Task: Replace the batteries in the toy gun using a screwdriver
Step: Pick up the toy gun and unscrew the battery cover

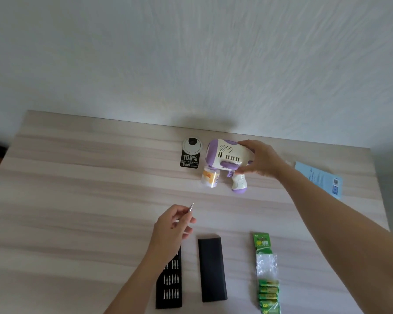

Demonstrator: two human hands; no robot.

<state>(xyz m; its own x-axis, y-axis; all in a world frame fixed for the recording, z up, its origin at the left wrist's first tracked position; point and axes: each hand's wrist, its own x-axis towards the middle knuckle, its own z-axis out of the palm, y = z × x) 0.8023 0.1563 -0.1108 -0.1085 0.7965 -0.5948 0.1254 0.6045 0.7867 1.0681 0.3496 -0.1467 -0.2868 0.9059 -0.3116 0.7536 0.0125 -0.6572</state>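
A white and purple toy gun lies at the far side of the wooden table, its handle pointing toward me. My right hand grips its rear end with curled fingers. A small bottle with a yellow label sits under the gun's front. Nearer to me, my left hand pinches a thin metal screwdriver, tip pointing up and away. A green pack of batteries lies at the near right, its plastic torn open.
A black tray of screwdriver bits lies under my left forearm, with its black cover beside it. A black and white tag lies left of the gun. A blue leaflet rests near the right edge. A white wall rises behind the table.
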